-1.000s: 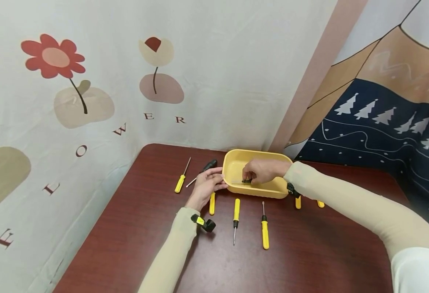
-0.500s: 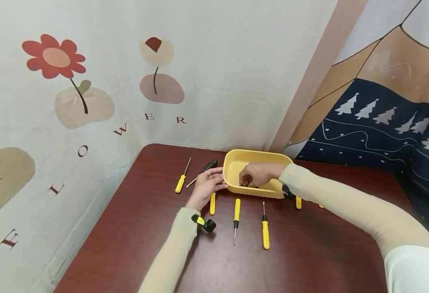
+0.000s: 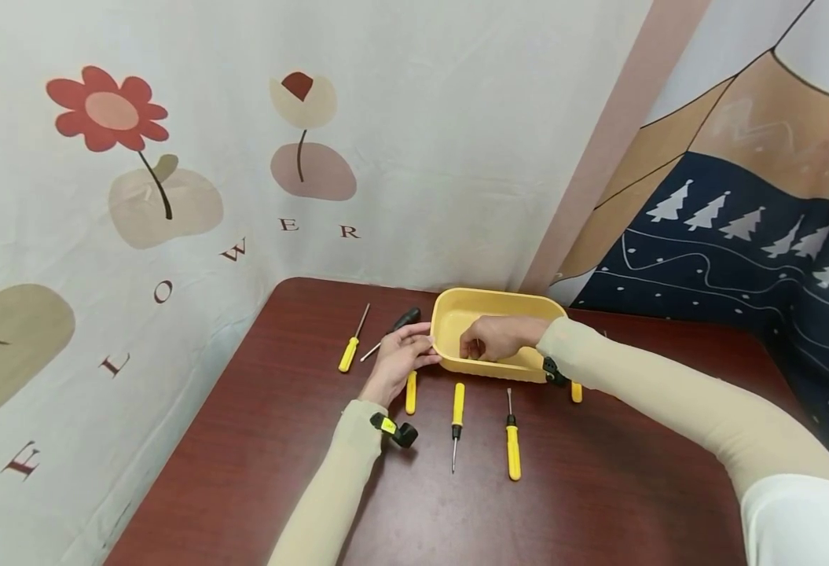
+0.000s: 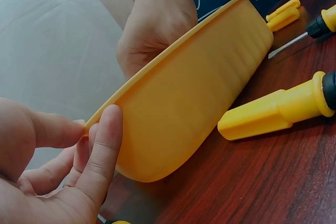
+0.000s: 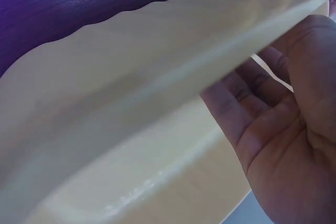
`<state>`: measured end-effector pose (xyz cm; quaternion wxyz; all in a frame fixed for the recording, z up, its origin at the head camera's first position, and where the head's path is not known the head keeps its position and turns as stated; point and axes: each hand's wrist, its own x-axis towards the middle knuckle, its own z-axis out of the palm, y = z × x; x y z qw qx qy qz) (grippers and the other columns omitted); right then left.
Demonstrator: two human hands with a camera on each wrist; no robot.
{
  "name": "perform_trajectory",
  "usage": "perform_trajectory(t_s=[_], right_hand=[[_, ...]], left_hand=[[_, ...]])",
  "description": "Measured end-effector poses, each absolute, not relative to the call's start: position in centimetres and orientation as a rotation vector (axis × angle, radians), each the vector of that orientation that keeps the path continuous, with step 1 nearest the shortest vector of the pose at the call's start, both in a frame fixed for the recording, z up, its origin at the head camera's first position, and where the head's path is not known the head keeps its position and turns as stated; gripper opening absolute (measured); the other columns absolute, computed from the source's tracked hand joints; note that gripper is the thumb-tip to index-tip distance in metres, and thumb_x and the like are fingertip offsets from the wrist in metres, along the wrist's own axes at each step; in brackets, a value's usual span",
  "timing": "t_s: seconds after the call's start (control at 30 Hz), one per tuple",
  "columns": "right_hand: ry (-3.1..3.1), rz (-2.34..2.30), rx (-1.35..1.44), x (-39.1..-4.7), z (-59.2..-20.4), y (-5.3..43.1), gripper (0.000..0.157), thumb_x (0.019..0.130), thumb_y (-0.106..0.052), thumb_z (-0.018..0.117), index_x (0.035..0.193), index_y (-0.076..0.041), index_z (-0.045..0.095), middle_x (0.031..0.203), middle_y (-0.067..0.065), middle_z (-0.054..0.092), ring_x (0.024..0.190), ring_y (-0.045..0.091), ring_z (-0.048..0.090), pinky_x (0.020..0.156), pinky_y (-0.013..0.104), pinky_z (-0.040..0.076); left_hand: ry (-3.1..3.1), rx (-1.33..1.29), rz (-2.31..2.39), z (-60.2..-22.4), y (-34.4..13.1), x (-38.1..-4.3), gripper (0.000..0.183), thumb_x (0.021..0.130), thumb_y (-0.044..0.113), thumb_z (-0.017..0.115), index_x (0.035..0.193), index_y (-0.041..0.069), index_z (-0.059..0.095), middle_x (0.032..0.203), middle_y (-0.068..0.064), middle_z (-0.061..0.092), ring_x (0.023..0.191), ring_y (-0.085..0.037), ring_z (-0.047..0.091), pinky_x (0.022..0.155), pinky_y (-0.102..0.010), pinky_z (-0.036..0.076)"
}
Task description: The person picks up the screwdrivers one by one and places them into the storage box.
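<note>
My left hand [image 3: 398,360] pinches the left end of a yellow plastic box [image 3: 509,300]. In the left wrist view its thumb and fingers lie on either side of the rim, against the box wall [image 4: 184,98]. My right hand [image 3: 502,336] reaches down inside the box with bent fingers. Its fingertips are hidden behind the near wall, so I cannot tell whether the small dark-handled screwdriver is still held. The right wrist view shows the palm [image 5: 283,135] by the box rim, fingertips out of sight.
Left of the box lie a yellow screwdriver [image 3: 349,354] and a black-handled screwdriver [image 3: 405,319]. In front are a yellow handle [image 3: 411,397] by my left wrist and two yellow-and-black screwdrivers [image 3: 458,409]. Another yellow handle [image 3: 577,392] shows below my right wrist. A printed curtain [image 3: 414,157] hangs behind.
My right hand has gone lower and slightly left in the box. The dark-handled screwdriver it held one second ago has dropped from sight behind the near wall. My left hand stays put.
</note>
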<state>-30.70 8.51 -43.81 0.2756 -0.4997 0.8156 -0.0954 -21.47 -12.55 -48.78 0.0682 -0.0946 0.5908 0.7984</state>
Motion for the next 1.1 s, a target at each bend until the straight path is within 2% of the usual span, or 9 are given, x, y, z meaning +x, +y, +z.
perform_trajectory(t_s=[0.1, 0.33, 0.57, 0.9, 1.1], right_hand=[[2.194, -0.249, -1.331, -30.7, -43.7, 8.6, 0.023, 0.089, 0.005, 0.066, 0.105, -0.011, 0.074, 0.09, 0.0, 0.068, 0.081, 0.008, 0.059, 0.074, 0.021, 0.053], [2.197, -0.238, -1.323, -30.7, -43.1, 8.6, 0.02, 0.091, -0.002, 0.066, 0.109, -0.01, 0.073, 0.093, 0.0, 0.069, 0.084, 0.009, 0.062, 0.078, 0.023, 0.056], [2.262, -0.257, -1.327, -30.2, -42.2, 8.6, 0.022, 0.094, -0.013, 0.068, 0.114, -0.006, 0.071, 0.099, 0.003, 0.071, 0.088, 0.016, 0.065, 0.079, 0.027, 0.056], [2.372, -0.369, -1.414, -29.4, -40.8, 9.2, 0.037, 0.096, -0.023, 0.067, 0.127, -0.004, 0.067, 0.126, 0.011, 0.069, 0.113, 0.032, 0.066, 0.099, 0.047, 0.057], [2.462, -0.429, -1.331, -28.7, -39.6, 10.1, 0.042, 0.097, -0.031, 0.069, 0.134, -0.013, 0.064, 0.138, 0.005, 0.06, 0.128, 0.031, 0.06, 0.107, 0.047, 0.053]], left_hand=[[1.777, -0.287, 2.407, -48.8, -12.4, -21.5, 0.033, 0.098, -0.001, 0.063, 0.131, -0.001, 0.063, 0.106, -0.023, 0.067, 0.075, -0.016, 0.071, 0.074, -0.029, 0.066], [1.759, -0.28, 2.416, -48.9, -12.4, -21.5, 0.037, 0.098, -0.002, 0.062, 0.135, -0.004, 0.06, 0.115, -0.032, 0.064, 0.074, -0.016, 0.071, 0.073, -0.029, 0.066], [1.762, -0.278, 2.418, -48.8, -12.4, -21.4, 0.037, 0.098, -0.003, 0.063, 0.135, -0.004, 0.06, 0.11, -0.028, 0.066, 0.074, -0.015, 0.071, 0.073, -0.028, 0.066], [1.782, -0.284, 2.389, -48.6, -12.5, -21.4, 0.037, 0.099, 0.0, 0.063, 0.136, -0.002, 0.06, 0.115, -0.028, 0.066, 0.076, -0.016, 0.071, 0.076, -0.029, 0.066], [1.778, -0.282, 2.39, -48.6, -12.6, -21.4, 0.037, 0.099, 0.0, 0.063, 0.136, -0.002, 0.06, 0.113, -0.027, 0.066, 0.076, -0.015, 0.071, 0.076, -0.029, 0.066]])
